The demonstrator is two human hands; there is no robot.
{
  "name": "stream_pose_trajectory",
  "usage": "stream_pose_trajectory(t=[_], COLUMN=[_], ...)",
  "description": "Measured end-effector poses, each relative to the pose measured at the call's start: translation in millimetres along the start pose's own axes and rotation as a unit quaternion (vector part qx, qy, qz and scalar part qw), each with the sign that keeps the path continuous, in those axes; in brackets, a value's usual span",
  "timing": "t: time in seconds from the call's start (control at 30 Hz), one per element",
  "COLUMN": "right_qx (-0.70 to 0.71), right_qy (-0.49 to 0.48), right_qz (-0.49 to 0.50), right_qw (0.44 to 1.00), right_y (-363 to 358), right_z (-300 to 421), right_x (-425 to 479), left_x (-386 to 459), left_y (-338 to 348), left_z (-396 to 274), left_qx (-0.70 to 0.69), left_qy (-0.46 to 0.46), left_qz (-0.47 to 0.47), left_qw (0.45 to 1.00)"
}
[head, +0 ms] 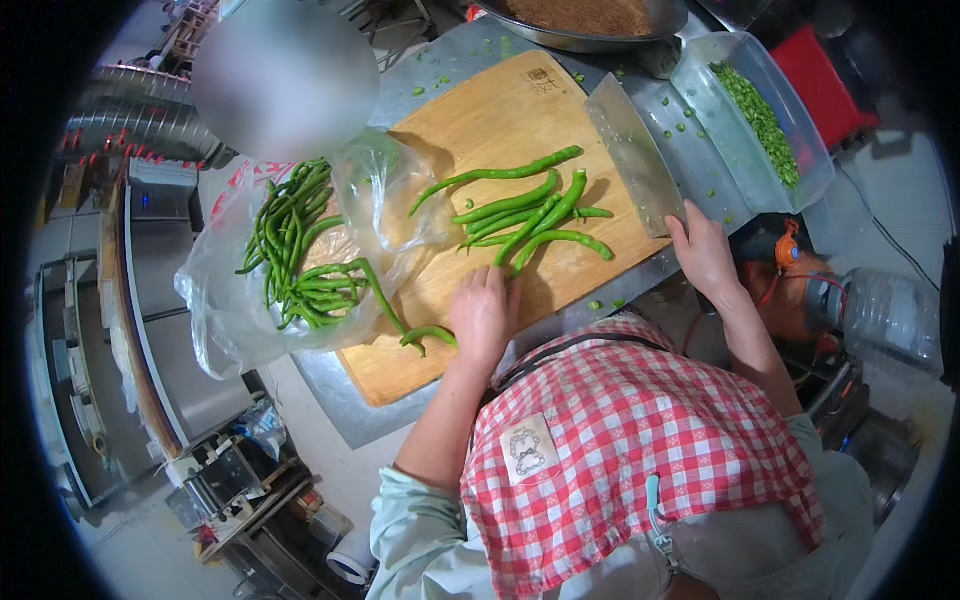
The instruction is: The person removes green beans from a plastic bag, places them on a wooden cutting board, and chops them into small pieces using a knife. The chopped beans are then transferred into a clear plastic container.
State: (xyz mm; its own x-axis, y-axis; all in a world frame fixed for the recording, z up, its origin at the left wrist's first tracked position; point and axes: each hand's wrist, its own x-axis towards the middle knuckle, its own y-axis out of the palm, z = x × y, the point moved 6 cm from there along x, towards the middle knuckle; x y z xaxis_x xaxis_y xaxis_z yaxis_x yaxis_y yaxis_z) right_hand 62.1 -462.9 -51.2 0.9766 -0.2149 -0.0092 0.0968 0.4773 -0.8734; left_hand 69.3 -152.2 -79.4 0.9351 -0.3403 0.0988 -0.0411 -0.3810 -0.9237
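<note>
My left hand rests on the wooden cutting board, its bent fingers at the near ends of several long green peppers. Whether the fingers grip a pepper is hidden. My right hand is shut on the near end of a cleaver; its handle is hidden by the hand. The broad blade lies along the board's right side, bits of green on it, apart from the peppers. One curved pepper lies just left of my left wrist. More long peppers spill from a clear plastic bag at the left.
A clear plastic tub of chopped green pieces stands at the right on the metal table. A metal bowl of brown crumbly material sits at the far edge. A large plastic bottle is at the lower right. A blurred patch covers the upper left.
</note>
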Motion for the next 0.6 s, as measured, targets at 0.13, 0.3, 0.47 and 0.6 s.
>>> stream_pose_trajectory(t=[0.13, 0.3, 0.47, 0.6], right_qx=[0.022, 0.039, 0.04, 0.054], right_qy=[-0.009, -0.014, -0.01, -0.012], right_qz=[0.003, 0.002, -0.007, 0.005], right_qw=[1.0, 0.999, 0.999, 0.998], right_y=[1, -2, -2, -2], right_z=[9, 9, 8, 13], right_x=[-1, -4, -3, -1], left_x=[18, -34, -100, -97], left_y=[-12, -78, -47, -22], left_z=[7, 54, 72, 55], left_qx=[-0.031, -0.045, 0.133, 0.089], left_qy=[-0.031, -0.114, -0.198, -0.222], left_qz=[-0.044, -0.161, -0.003, -0.012], left_qw=[0.998, 0.979, 0.971, 0.971])
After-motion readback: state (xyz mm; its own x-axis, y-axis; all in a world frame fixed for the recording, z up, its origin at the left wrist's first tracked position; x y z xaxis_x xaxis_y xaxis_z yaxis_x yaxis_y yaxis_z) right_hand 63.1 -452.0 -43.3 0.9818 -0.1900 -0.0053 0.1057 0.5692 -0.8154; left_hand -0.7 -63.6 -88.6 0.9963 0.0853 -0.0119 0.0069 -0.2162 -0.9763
